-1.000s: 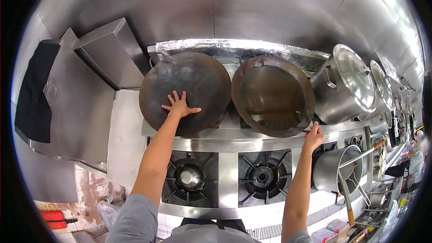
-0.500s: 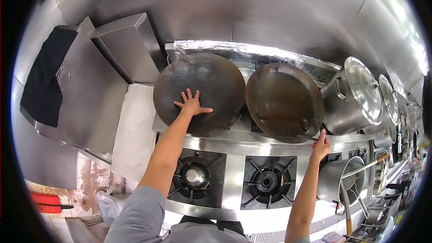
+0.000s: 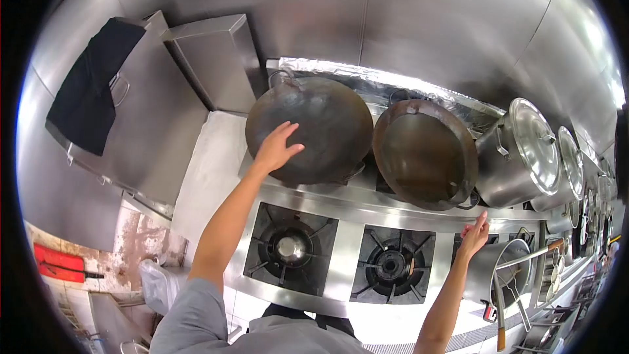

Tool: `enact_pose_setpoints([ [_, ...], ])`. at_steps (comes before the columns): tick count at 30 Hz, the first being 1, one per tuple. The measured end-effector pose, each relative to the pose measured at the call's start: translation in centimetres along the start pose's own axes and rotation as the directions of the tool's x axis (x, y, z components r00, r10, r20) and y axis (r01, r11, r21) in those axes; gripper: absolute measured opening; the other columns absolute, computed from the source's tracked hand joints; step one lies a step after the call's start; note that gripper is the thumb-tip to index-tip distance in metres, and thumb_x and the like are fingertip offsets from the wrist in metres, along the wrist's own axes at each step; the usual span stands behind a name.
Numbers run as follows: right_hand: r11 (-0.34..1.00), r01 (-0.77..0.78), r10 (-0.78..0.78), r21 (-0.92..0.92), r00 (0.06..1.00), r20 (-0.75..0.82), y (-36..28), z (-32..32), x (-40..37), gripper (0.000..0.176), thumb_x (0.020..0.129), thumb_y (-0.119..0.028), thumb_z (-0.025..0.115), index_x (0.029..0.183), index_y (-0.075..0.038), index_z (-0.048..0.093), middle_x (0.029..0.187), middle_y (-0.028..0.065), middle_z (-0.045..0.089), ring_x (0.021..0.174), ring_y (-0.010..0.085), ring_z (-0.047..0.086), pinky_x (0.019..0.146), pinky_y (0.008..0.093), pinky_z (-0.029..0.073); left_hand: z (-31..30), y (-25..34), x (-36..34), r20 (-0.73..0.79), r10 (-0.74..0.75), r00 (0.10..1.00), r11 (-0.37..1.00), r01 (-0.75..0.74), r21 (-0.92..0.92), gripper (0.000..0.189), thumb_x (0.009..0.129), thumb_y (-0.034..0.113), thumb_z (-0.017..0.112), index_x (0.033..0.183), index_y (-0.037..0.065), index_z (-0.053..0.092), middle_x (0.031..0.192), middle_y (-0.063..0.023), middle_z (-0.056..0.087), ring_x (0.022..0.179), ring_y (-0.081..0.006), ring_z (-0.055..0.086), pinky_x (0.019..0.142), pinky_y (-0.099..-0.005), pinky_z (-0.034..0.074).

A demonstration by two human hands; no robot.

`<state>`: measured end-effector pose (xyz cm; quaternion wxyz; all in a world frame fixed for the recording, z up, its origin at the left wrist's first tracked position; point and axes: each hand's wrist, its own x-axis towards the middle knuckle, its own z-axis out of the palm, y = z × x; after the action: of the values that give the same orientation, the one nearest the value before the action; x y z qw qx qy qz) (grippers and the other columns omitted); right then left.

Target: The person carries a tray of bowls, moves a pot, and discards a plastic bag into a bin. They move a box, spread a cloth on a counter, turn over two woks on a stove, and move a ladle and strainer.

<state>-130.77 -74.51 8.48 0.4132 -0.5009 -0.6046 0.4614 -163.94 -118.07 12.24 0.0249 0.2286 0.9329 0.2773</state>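
Observation:
My left hand [image 3: 278, 152] hovers over the lower left of a large dark wok [image 3: 321, 124], fingers stretched out and nothing in them. To the right, a second browned wok [image 3: 422, 151] leans at a tilt, its hollow side facing me. My right hand [image 3: 474, 237] is just below that wok's lower loop handle [image 3: 470, 200], apart from it. Its index finger points out while the other fingers curl, and it holds nothing. In front of the woks are a left gas burner [image 3: 290, 248] and a middle gas burner [image 3: 391, 265].
Lidded steel stockpots [image 3: 514, 157] stand right of the woks. A steel pot [image 3: 488, 272] with wooden-handled tools sits by my right forearm. On the left are a steel cabinet [image 3: 154, 118] with a black cloth [image 3: 95, 92] and a white-covered counter [image 3: 213, 154]. Foil [image 3: 327, 67] lines the back ledge.
My left hand has lifted off the left wok, its spread fingers drawing closer together. My right hand has let go of the right wok's handle and dropped a little below it. The view has shifted slightly.

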Motion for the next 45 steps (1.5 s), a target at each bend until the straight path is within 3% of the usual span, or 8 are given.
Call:
enact_pose_setpoints([
  [3, 0.995, 0.076, -0.077, 0.069, 0.997, 0.002, 0.8, -2.6, -2.8, 0.054, 0.09, -0.053, 0.052, 0.092, 0.0, 0.056, 0.052, 0.0012, 0.044, 0.041, 0.0072, 0.041, 0.038, 0.0212, 0.031, -3.3, -1.6, -5.4, -0.318, -0.046, 0.947, 0.905, -0.095, -0.414, 0.025, 0.081, 0.018, 0.069, 0.099, 0.001, 0.065, 0.087, -0.0085, 0.068, 0.07, -0.0163, 0.063, 0.064, -0.0293, 0.049],
  [9, 0.999, -0.04, 0.042, -0.016, 0.985, 0.166, 5.0, -9.6, -15.5, 0.04, 0.093, -0.042, 0.053, 0.092, -0.002, 0.053, 0.056, 0.0003, 0.046, 0.043, 0.0063, 0.043, 0.038, 0.021, 0.032, -8.4, -8.8, -22.0, -0.416, -0.385, 0.824, 0.92, 0.31, -0.239, 0.029, 0.083, 0.022, 0.067, 0.068, -0.001, 0.062, 0.055, -0.0089, 0.059, 0.044, -0.0168, 0.054, 0.049, -0.0308, 0.046],
  [15, 0.979, -0.065, 0.103, -0.193, 0.976, 0.192, 10.0, -15.9, -32.2, 0.037, 0.093, -0.037, 0.055, 0.095, 0.0, 0.054, 0.055, 0.003, 0.049, 0.046, 0.0076, 0.047, 0.042, 0.0213, 0.036, -4.8, -23.9, -31.3, -0.511, -0.031, 0.859, 0.983, 0.119, 0.141, 0.052, 0.085, 0.031, 0.063, 0.126, 0.005, 0.048, 0.123, -0.0212, 0.051, 0.113, -0.0333, 0.051, 0.087, -0.0467, 0.044],
  [21, 0.738, 0.227, 0.003, -0.635, 0.941, 0.339, 14.8, -21.9, -45.9, 0.033, 0.09, -0.034, 0.059, 0.097, -0.002, 0.057, 0.052, 0.0101, 0.053, 0.047, 0.0201, 0.052, 0.05, 0.0359, 0.041, 1.7, -31.0, -36.3, -0.132, -0.511, 0.849, 0.777, 0.522, 0.35, 0.082, 0.086, 0.06, 0.045, 0.148, 0.015, 0.016, 0.153, -0.0184, 0.007, 0.14, -0.0403, 0.005, 0.103, -0.0696, 0.01],
  [32, 0.871, -0.237, 0.233, -0.431, 0.971, -0.063, 21.2, -36.6, -56.3, 0.032, 0.091, -0.031, 0.058, 0.092, 0.0, 0.053, 0.054, 0.0033, 0.046, 0.041, 0.0101, 0.042, 0.037, 0.0269, 0.033, 0.7, -29.8, -37.4, -0.211, -0.521, 0.827, 0.799, 0.56, 0.22, 0.084, 0.082, 0.06, 0.051, 0.145, 0.011, 0.025, 0.154, -0.0165, 0.008, 0.141, -0.0375, 0.004, 0.103, -0.0694, 0.003],
  [35, 0.736, -0.092, 0.204, -0.671, 0.975, 0.09, 24.3, -40.2, -58.7, 0.049, 0.087, -0.05, 0.058, 0.11, -0.007, 0.056, 0.06, 0.0031, 0.061, 0.056, 0.0144, 0.058, 0.054, 0.0298, 0.046, -0.2, -28.2, -39.0, -0.394, -0.38, 0.837, 0.859, 0.477, 0.185, 0.062, 0.081, 0.038, 0.064, 0.133, 0.01, 0.045, 0.137, -0.0168, 0.043, 0.127, -0.03, 0.04, 0.1, -0.0603, 0.028],
  [37, 0.902, -0.346, 0.385, -0.258, 0.915, 0.118, 21.9, -36.5, -59.1, 0.03, 0.091, -0.03, 0.059, 0.095, -0.001, 0.052, 0.052, 0.0016, 0.045, 0.043, 0.0082, 0.04, 0.037, 0.0251, 0.031, -0.1, -27.5, -41.4, -0.202, -0.516, 0.832, 0.835, 0.437, -0.335, 0.036, 0.08, 0.016, 0.066, 0.114, 0.009, 0.06, 0.099, -0.0117, 0.067, 0.091, -0.0237, 0.063, 0.082, -0.0402, 0.048],
  [45, 0.955, 0.147, 0.138, -0.258, 0.551, 0.823, 21.9, -28.4, -57.2, 0.027, 0.089, -0.023, 0.062, 0.107, -0.005, 0.053, 0.058, 0.0028, 0.051, 0.049, 0.0097, 0.051, 0.043, 0.023, 0.041, 4.3, -11.7, -67.8, -0.241, -0.565, 0.79, 0.7, 0.303, -0.647, 0.033, 0.073, 0.017, 0.076, 0.102, 0.01, 0.064, 0.065, -0.0025, 0.055, 0.058, -0.0147, 0.051, 0.056, -0.0314, 0.044],
])
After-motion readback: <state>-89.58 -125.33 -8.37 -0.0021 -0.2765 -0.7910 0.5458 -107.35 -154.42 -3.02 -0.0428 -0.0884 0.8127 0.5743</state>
